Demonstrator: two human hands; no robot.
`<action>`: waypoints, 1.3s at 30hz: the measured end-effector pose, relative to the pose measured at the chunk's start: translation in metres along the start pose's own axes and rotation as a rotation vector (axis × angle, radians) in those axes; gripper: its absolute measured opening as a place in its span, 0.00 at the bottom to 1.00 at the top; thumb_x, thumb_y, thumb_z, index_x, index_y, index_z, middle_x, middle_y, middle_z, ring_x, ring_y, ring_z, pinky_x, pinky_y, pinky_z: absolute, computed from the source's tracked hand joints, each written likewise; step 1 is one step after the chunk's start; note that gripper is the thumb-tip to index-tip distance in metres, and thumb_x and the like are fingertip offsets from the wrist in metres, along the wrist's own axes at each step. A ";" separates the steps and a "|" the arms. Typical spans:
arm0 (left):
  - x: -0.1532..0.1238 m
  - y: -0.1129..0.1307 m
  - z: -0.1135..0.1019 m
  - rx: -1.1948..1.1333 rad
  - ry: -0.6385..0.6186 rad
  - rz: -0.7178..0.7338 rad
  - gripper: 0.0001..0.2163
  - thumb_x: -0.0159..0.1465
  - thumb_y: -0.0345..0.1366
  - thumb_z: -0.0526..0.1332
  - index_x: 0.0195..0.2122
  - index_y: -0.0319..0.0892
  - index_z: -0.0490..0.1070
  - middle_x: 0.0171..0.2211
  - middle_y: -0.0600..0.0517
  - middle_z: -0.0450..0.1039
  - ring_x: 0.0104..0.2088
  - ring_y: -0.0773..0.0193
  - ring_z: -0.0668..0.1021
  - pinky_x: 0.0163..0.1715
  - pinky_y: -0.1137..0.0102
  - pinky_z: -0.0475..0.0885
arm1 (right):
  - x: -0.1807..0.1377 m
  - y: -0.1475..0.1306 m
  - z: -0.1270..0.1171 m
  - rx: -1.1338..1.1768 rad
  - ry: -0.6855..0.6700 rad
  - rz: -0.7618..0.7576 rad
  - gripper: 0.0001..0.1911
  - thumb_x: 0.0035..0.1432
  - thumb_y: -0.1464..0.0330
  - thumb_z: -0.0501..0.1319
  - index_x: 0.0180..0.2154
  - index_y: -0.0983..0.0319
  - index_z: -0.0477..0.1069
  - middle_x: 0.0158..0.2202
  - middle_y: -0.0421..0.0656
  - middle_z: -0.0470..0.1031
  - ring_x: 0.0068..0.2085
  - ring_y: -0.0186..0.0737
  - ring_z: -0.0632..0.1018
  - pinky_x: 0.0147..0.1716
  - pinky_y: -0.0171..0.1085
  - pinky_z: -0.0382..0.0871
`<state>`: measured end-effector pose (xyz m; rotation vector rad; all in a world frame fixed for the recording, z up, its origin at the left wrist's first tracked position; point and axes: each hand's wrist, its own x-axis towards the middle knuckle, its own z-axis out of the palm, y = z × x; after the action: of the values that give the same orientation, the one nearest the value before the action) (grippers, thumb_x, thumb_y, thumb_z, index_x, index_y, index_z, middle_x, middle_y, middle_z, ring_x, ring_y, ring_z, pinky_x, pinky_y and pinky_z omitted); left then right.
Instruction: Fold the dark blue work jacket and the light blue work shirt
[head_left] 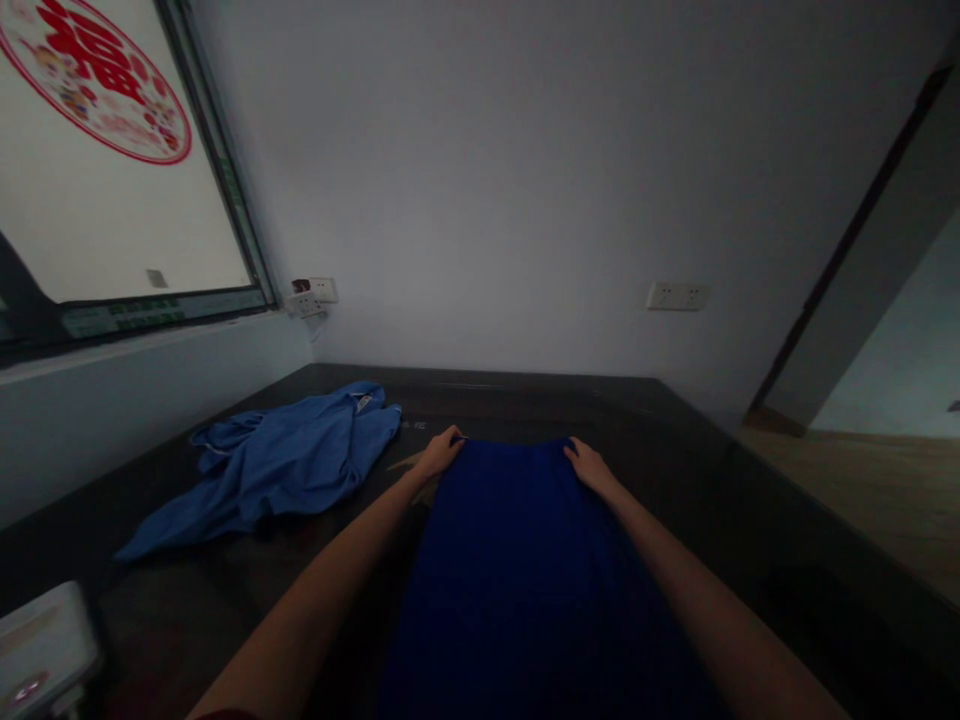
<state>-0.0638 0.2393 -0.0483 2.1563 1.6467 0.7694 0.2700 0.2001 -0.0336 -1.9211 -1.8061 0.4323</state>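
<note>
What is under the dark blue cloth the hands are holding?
The dark blue cloth lies spread on the dark table, which shows all around it. Both hands grip its far corners. Anything beneath the cloth is hidden.

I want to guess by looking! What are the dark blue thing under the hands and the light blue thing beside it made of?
The dark blue cloth looks like soft fabric, maybe knitted: it lies flat with faint ribbing. The light blue garment looks like thin woven cloth, crumpled into folds. Both look matte.
</note>
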 end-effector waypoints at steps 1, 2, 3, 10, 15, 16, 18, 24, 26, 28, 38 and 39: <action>0.002 0.000 0.001 0.009 0.010 -0.017 0.08 0.64 0.36 0.54 0.41 0.42 0.68 0.37 0.50 0.74 0.38 0.62 0.75 0.40 0.69 0.68 | 0.001 -0.001 0.000 -0.012 -0.005 0.005 0.22 0.65 0.66 0.49 0.58 0.65 0.63 0.55 0.52 0.70 0.55 0.46 0.72 0.52 0.40 0.64; 0.003 0.001 0.002 0.018 0.020 -0.030 0.07 0.64 0.36 0.55 0.40 0.41 0.69 0.37 0.49 0.74 0.38 0.61 0.75 0.40 0.69 0.68 | 0.002 -0.002 0.000 -0.025 -0.012 0.011 0.22 0.65 0.66 0.48 0.58 0.66 0.63 0.55 0.53 0.70 0.55 0.46 0.72 0.51 0.39 0.64; 0.003 0.001 0.003 0.027 0.031 -0.041 0.07 0.63 0.35 0.56 0.40 0.41 0.69 0.37 0.49 0.74 0.39 0.61 0.75 0.41 0.69 0.68 | 0.003 -0.004 0.000 -0.038 -0.020 0.017 0.22 0.65 0.66 0.48 0.57 0.66 0.64 0.55 0.53 0.71 0.55 0.46 0.71 0.51 0.39 0.65; -0.008 0.008 0.011 0.118 0.095 -0.050 0.08 0.62 0.36 0.57 0.40 0.41 0.70 0.42 0.47 0.73 0.45 0.59 0.73 0.46 0.67 0.66 | -0.004 -0.012 0.003 -0.122 -0.027 0.089 0.20 0.64 0.67 0.50 0.55 0.67 0.66 0.52 0.56 0.72 0.54 0.48 0.73 0.49 0.41 0.65; -0.009 0.014 0.010 0.161 0.090 -0.108 0.08 0.63 0.38 0.57 0.38 0.42 0.72 0.42 0.45 0.72 0.46 0.56 0.72 0.46 0.64 0.66 | -0.020 -0.016 0.003 -0.168 0.021 0.158 0.22 0.64 0.64 0.51 0.57 0.64 0.61 0.51 0.57 0.72 0.51 0.52 0.75 0.46 0.45 0.67; -0.008 0.015 0.009 0.158 0.086 -0.117 0.07 0.62 0.37 0.57 0.38 0.42 0.72 0.42 0.45 0.73 0.45 0.56 0.73 0.45 0.64 0.66 | -0.023 -0.018 0.002 -0.176 0.033 0.164 0.22 0.64 0.64 0.50 0.58 0.63 0.61 0.50 0.57 0.72 0.51 0.52 0.75 0.45 0.45 0.67; -0.005 0.015 0.008 0.145 0.084 -0.121 0.06 0.62 0.36 0.58 0.36 0.41 0.72 0.40 0.46 0.73 0.45 0.57 0.73 0.45 0.65 0.66 | -0.028 -0.020 -0.001 -0.191 0.059 0.161 0.21 0.65 0.63 0.49 0.57 0.62 0.60 0.49 0.56 0.73 0.49 0.52 0.76 0.44 0.46 0.67; -0.006 0.015 0.010 0.070 0.125 -0.125 0.06 0.63 0.36 0.57 0.33 0.40 0.71 0.38 0.45 0.73 0.43 0.56 0.74 0.45 0.62 0.67 | -0.035 -0.027 -0.007 -0.228 0.142 0.074 0.20 0.67 0.63 0.44 0.58 0.57 0.55 0.46 0.53 0.75 0.45 0.48 0.77 0.41 0.43 0.67; -0.006 0.016 0.009 0.031 0.145 -0.137 0.07 0.63 0.36 0.56 0.33 0.39 0.70 0.37 0.46 0.73 0.42 0.56 0.74 0.45 0.61 0.67 | -0.037 -0.024 -0.004 -0.266 0.151 0.037 0.20 0.66 0.65 0.45 0.58 0.58 0.55 0.45 0.52 0.75 0.43 0.47 0.78 0.40 0.43 0.67; -0.007 0.019 0.004 -0.016 0.182 -0.148 0.08 0.65 0.35 0.53 0.36 0.39 0.69 0.39 0.45 0.73 0.43 0.57 0.74 0.45 0.61 0.67 | -0.039 -0.020 -0.001 -0.298 0.147 0.015 0.20 0.65 0.67 0.46 0.58 0.60 0.57 0.47 0.53 0.74 0.45 0.48 0.76 0.40 0.43 0.68; -0.118 0.007 -0.077 -0.378 -0.241 -0.133 0.14 0.61 0.40 0.56 0.47 0.40 0.63 0.34 0.50 0.74 0.34 0.62 0.76 0.33 0.70 0.70 | -0.022 -0.070 -0.020 -0.337 0.245 -0.326 0.19 0.61 0.72 0.51 0.54 0.62 0.65 0.51 0.53 0.69 0.54 0.50 0.66 0.50 0.44 0.61; -0.139 0.010 -0.084 -0.415 -0.296 -0.127 0.16 0.62 0.43 0.56 0.47 0.40 0.62 0.34 0.51 0.74 0.33 0.63 0.76 0.32 0.70 0.70 | -0.018 -0.087 -0.016 -0.303 0.187 -0.394 0.17 0.61 0.72 0.51 0.51 0.61 0.68 0.50 0.51 0.70 0.53 0.49 0.66 0.50 0.44 0.60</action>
<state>-0.1323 0.0974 -0.0060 1.7605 1.3220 0.6488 0.2035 0.1826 0.0242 -1.6561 -2.1471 -0.1565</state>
